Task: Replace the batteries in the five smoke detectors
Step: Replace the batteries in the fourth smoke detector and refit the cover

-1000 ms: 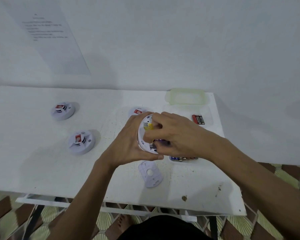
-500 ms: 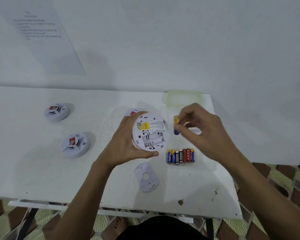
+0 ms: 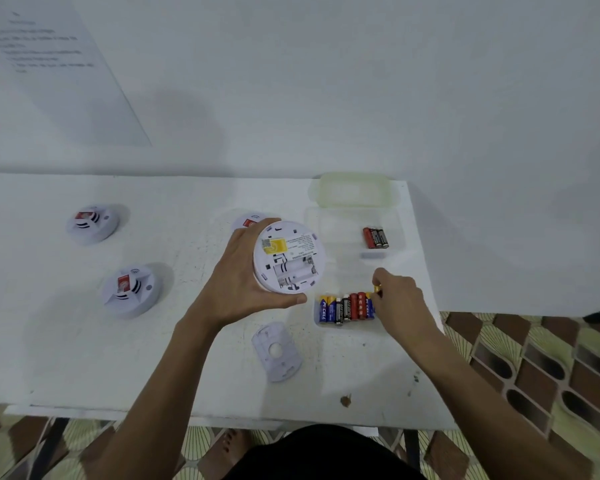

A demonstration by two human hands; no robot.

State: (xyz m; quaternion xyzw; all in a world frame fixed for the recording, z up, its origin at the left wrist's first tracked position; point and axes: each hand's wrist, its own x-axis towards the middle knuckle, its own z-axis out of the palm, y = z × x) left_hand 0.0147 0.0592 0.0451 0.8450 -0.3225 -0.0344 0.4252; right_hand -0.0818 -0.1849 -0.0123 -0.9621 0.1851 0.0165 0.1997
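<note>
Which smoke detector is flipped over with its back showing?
The smoke detector in the left hand, label and battery bay facing up; the other three sit front-up on the table.

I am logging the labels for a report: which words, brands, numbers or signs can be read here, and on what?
"CELL", after a "P": on the blue and yellow battery.
Wave sign: front of the near-left smoke detector.
Back label of the held smoke detector: too small to read.
Wall sheet: blurred.
Red batteries in the row: unreadable.
</note>
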